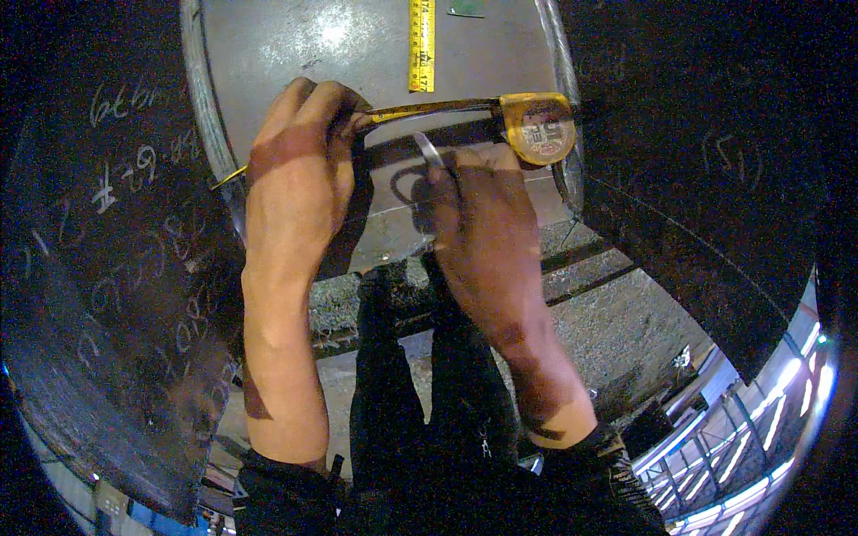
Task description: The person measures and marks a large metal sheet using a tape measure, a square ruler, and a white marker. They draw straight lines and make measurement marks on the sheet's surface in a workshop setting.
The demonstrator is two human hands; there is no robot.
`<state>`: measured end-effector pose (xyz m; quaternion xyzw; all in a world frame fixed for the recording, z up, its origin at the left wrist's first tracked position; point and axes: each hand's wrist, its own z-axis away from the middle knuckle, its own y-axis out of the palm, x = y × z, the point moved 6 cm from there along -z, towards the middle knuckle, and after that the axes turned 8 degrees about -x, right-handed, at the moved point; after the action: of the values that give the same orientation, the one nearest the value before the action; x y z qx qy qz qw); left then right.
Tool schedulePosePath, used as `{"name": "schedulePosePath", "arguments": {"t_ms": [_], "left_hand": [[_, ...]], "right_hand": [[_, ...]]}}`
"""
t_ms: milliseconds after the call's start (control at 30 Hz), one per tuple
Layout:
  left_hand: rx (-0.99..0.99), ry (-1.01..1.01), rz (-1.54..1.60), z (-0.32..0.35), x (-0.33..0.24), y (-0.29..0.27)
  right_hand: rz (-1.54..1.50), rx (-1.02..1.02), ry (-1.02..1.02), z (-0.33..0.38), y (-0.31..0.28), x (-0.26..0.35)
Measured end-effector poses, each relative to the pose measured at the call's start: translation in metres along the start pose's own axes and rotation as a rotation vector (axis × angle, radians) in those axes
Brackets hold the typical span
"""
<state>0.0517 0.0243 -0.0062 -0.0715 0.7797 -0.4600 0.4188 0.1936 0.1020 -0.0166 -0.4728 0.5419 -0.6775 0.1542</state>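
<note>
A tape measure with a rounded yellow case (539, 130) lies near the right edge of a grey metal plate (357, 45). Its pulled-out blade (429, 108) runs left across the plate, and its end shows at the left edge. My left hand (299, 183) is closed on the blade, its fingertips partly hidden. Just below the blade, my right hand (487, 201) pinches a thin pale marking stick (427, 150), tip pointing up at the blade. That hand's knuckles are close to the case; whether they touch it I cannot tell.
A second yellow measuring tape (422, 45) lies lengthwise on the plate. A small green piece (466, 8) is at the far edge. Dark steel walls with chalk writing rise left (116, 223) and right (679, 134). Below are my legs (384, 357) and rough ledges (608, 322).
</note>
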Motion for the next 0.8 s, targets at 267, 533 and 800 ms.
{"name": "schedulePosePath", "arguments": {"t_ms": [267, 533, 800], "left_hand": [[0.067, -0.012, -0.003, -0.006, 0.003, 0.002], [0.036, -0.003, -0.004, -0.007, 0.003, 0.001], [0.041, 0.026, 0.016, -0.007, 0.003, 0.001]], "right_hand": [[-0.116, -0.082, 0.197, -0.023, 0.006, 0.004], [-0.138, -0.084, 0.16, -0.023, 0.009, 0.003], [-0.145, -0.098, 0.138, -0.024, 0.01, 0.006]]}}
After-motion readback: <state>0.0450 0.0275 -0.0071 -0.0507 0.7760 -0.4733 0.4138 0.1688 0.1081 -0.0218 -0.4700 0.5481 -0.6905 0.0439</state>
